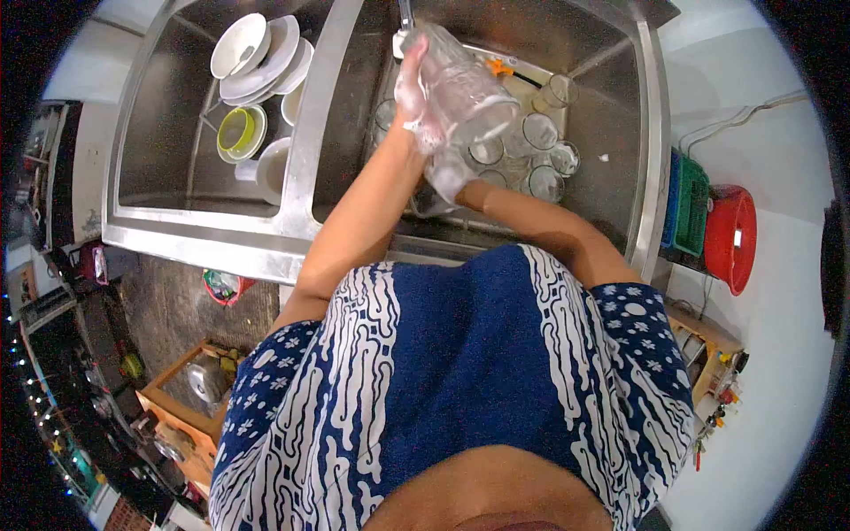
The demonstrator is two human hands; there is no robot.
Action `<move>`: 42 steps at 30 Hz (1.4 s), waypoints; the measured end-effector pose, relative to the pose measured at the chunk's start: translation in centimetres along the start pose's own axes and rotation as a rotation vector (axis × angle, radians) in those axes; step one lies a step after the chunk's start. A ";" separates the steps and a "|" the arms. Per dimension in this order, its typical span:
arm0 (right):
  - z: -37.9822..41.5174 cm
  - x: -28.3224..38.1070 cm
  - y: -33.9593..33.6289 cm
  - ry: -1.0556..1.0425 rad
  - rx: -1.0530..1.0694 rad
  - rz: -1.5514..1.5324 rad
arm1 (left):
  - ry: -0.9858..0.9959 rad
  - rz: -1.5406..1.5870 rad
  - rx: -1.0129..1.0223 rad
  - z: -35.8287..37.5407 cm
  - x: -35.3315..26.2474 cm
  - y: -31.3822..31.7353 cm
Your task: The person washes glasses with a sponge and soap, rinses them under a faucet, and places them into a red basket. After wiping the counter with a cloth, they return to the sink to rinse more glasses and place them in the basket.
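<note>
A large clear glass jar (465, 93) is tilted over the right sink basin, its mouth facing down and to the right. My left hand (416, 93) is wrapped round its side, with soap foam on the fingers and wrist. My right hand (449, 174), white with foam and smeared, sits just below the jar near its lower side; its fingers are hidden. Several drinking glasses (540, 131) stand in the basin under and beside the jar. Behind them lies an orange item (500, 67) next to a dark handle.
The tap (405, 16) reaches over the basin close to the jar. A metal divider (305, 115) separates the left basin, where stacked white plates (282, 53), bowls and a green bowl (235, 130) lie. Green (691, 208) and red baskets (733, 239) are right of the sink.
</note>
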State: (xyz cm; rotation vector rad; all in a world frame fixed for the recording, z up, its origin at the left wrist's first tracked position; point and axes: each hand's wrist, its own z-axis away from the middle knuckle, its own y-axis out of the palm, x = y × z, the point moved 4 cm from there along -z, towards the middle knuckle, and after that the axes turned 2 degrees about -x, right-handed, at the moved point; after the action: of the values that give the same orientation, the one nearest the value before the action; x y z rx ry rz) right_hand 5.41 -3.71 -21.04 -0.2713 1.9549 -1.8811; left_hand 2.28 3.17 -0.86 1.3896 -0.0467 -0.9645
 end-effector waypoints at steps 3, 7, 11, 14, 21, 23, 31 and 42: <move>0.9 -0.4 4.1 0.218 -0.094 -0.330 | -0.073 0.133 -0.068 0.0 1.8 -0.4; 0.8 -1.1 4.1 0.122 -0.245 -1.166 | -0.189 0.356 0.038 -0.3 3.2 -1.3; -0.1 -6.1 2.3 0.174 0.099 -1.452 | -0.310 0.470 -0.039 -0.5 3.7 -1.6; 1.6 -11.7 2.3 0.308 0.173 -1.717 | -0.266 0.375 -0.157 -0.2 3.7 -1.7; 7.3 -17.5 -22.7 0.344 -0.552 -1.701 | -0.291 0.437 -0.218 -1.6 5.9 -3.2; 7.1 -14.6 -24.4 0.391 -0.551 -1.700 | -0.274 0.411 -0.202 -1.9 6.5 -3.6; 3.2 -8.2 -17.6 -0.155 -0.523 -0.527 | -0.282 0.330 -0.203 -2.2 6.9 -4.8; -2.2 -8.9 -8.0 0.448 0.195 -1.109 | -0.110 0.057 -0.579 -6.2 10.8 -10.8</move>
State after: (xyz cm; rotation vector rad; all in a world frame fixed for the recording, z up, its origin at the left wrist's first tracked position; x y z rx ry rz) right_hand 11.34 1.46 -11.75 -1.1404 2.0337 -2.9951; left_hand 6.68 3.03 -16.73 0.7988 0.1041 -0.9126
